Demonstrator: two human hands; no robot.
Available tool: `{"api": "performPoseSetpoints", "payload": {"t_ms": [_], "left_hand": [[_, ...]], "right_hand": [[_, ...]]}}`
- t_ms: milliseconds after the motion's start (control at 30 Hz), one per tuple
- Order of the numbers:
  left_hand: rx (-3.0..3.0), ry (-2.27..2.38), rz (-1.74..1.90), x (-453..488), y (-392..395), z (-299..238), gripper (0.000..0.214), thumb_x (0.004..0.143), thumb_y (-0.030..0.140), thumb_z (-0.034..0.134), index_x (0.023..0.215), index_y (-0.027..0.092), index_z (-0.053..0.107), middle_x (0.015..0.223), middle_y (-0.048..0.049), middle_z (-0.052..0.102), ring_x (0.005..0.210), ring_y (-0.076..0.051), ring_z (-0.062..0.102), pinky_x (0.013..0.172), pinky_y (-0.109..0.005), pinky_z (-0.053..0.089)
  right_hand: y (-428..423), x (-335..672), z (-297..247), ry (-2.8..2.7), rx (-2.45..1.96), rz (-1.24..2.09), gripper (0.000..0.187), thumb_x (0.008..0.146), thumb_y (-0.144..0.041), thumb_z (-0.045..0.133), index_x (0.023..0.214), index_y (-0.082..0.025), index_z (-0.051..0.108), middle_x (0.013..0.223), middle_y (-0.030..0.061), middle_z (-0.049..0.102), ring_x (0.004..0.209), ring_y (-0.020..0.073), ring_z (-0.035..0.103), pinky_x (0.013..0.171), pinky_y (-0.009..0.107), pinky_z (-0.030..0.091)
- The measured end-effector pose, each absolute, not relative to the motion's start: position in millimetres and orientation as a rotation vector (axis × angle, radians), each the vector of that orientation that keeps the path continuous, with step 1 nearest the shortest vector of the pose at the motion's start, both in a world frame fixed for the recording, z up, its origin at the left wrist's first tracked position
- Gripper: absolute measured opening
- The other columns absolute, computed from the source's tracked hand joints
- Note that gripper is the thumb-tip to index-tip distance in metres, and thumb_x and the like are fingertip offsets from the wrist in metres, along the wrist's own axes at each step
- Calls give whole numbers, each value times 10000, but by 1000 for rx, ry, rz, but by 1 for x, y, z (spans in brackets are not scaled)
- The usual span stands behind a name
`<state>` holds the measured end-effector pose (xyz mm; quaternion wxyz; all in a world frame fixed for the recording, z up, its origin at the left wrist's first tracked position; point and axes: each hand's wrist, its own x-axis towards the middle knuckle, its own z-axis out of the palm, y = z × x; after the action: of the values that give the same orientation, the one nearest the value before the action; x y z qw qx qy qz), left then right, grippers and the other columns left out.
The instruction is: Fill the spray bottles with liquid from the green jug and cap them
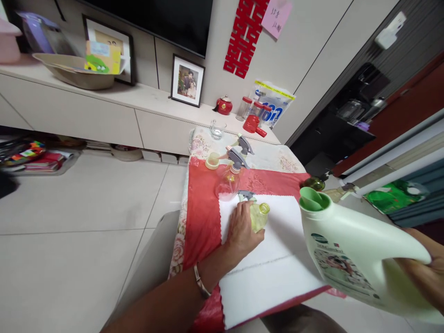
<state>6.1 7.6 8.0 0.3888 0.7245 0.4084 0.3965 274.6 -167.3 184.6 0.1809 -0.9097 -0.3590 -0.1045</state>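
My left hand (243,231) is wrapped round a small yellow-green see-through bottle (259,217), whose open neck tilts to the right. Under it lies a white cloth (263,282) with a scalloped edge. At the right, my right hand (423,273) grips a large pale green jug (343,245) by its handle; the jug leans left, its green spout (312,200) uncapped and apart from the small bottle. Beyond my left hand stands a clear pinkish spray bottle (228,182) with a grey trigger head. A loose grey spray head (247,195) rests just behind my fingers.
Another spray head (244,144), a pale yellow lid (212,161) and a glass cup (218,129) are on the table's far part. Dark green and amber bottles (314,182) sit at its right edge. Behind is a low cabinet (163,127) with jars and a framed photo.
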Motion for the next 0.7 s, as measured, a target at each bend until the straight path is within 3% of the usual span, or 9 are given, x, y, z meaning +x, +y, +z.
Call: {"api": "performPoseSetpoints", "payload": {"t_ms": [233,433,600,700], "left_hand": [[1860,1047,1003,7,8,8,654,657,139,703,1245,221,430,1203,-86,556,1157,-291,550,1027,-461,487],[1871,1050,1014,7,8,6,658,672,143,693,1262,220,412,1216,-97,557,1166,-299,551,1024,-483,485],[1873,1061,1008,8,9,4,654,666,146,692,1250,239,413,1202,-90,561,1153,-302,557,1007,-487,495],[1878,1058,1001,9,9,4,638,672,150,686,1241,238,411,1201,-92,566,1151,-305,558,1005,-493,495]], "right_hand": [[-160,278,189,-1188,-2665,-357,414,450,-419,681,859,-374,724,628,22,608,474,200,516,516,317,343],[-144,260,195,-1165,-2842,-210,550,438,-440,649,980,-380,725,662,19,651,566,257,614,541,330,391],[-133,242,204,-1307,-2990,-163,530,607,-545,465,1079,-429,675,799,-11,709,732,283,687,600,339,452],[-129,238,206,-1396,-3061,-189,500,674,-549,444,1122,-451,640,880,-19,716,799,281,693,617,334,465]]}}
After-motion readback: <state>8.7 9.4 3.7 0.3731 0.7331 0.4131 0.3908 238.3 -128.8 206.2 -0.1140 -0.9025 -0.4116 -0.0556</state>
